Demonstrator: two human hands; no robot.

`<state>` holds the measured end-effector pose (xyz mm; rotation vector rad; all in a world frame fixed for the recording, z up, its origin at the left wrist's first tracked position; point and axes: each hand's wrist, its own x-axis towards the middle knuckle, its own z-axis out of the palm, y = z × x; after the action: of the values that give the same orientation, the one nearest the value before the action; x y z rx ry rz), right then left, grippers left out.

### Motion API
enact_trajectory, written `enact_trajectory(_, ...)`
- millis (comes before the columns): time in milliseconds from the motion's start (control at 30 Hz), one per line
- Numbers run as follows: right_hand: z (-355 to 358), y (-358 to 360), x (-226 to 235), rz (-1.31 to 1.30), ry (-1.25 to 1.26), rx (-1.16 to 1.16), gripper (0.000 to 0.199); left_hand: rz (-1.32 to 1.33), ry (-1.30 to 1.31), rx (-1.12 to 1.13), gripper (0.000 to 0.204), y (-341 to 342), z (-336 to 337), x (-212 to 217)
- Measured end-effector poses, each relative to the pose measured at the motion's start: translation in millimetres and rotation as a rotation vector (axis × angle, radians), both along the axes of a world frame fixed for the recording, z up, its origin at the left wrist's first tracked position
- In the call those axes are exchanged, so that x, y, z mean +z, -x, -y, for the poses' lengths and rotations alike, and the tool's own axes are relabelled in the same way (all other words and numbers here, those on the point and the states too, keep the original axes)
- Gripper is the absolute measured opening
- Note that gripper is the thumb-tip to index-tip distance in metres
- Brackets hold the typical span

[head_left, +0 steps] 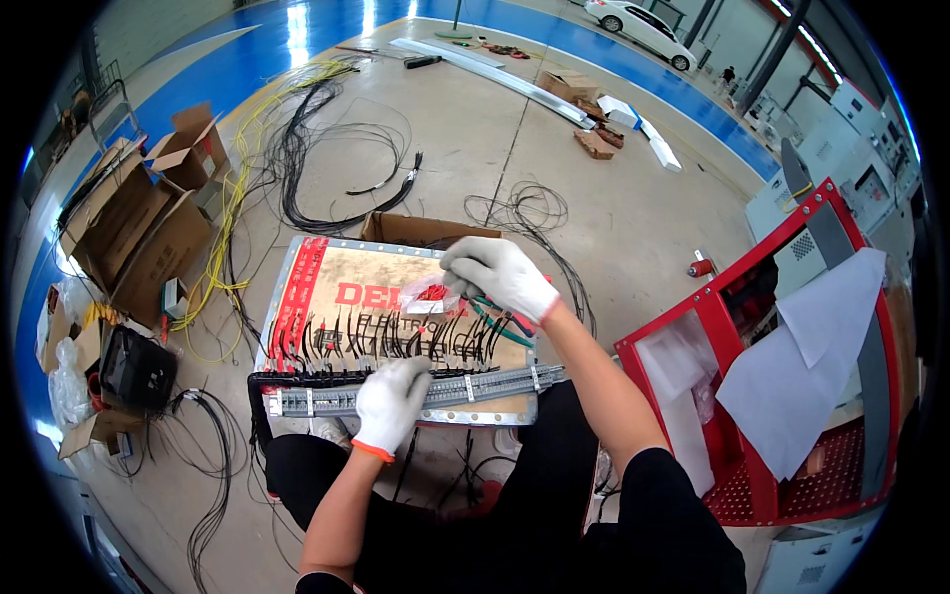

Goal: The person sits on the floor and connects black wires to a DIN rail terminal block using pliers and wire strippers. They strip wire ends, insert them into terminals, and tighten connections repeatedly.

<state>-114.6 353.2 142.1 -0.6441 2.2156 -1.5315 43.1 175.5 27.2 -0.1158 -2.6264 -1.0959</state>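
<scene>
From above, the left hand (pixel 391 401) lies flat, fingers pressed on a long grey terminal strip (pixel 416 393) running left to right along the near edge of a metal-rimmed board (pixel 297 259) on the person's lap. It looks stiff and fairly heavy, best held near its middle. The right hand (pixel 500 275) pinches a small clear bag of red parts (pixel 431 294) over the black wires (pixel 396 337); the bag seems light, limp and slippery, best gripped at its top edge.

Cardboard boxes (pixel 148 213), red cart (pixel 792 396)
</scene>
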Motion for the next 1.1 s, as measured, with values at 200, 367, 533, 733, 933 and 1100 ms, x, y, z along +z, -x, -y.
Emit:
enact_trajectory(200,29.0,74.5,-73.2,-0.524,-0.788,0.599,0.023,-0.219,0.114,-0.042,0.019,15.7,-40.2,-7.1)
enact_trajectory(367,59.4,69.6,-71.4,-0.382,-0.882,0.469,0.019,-0.085,0.136,0.219,0.023,14.2,-37.1,-22.8)
enact_trajectory(533,60.6,79.4,-98.4,-0.171,-0.803,0.328,0.019,-0.081,0.058,0.21,0.024,14.5,-49.4,-21.2)
enact_trajectory(733,45.3,87.4,-118.4,-0.457,-0.65,0.453,0.038,-0.063,0.094,0.161,0.02,18.8,-46.2,-7.2)
enact_trajectory(933,62.6,68.4,-80.1,0.001,-0.779,0.276,0.036,-0.151,0.027,0.099,0.014,18.0,-45.7,-8.1)
enact_trajectory(1100,56.8,71.0,-71.2,-0.108,-0.754,0.312,0.045,-0.121,0.043,-0.055,0.011,13.2,-56.7,-8.4)
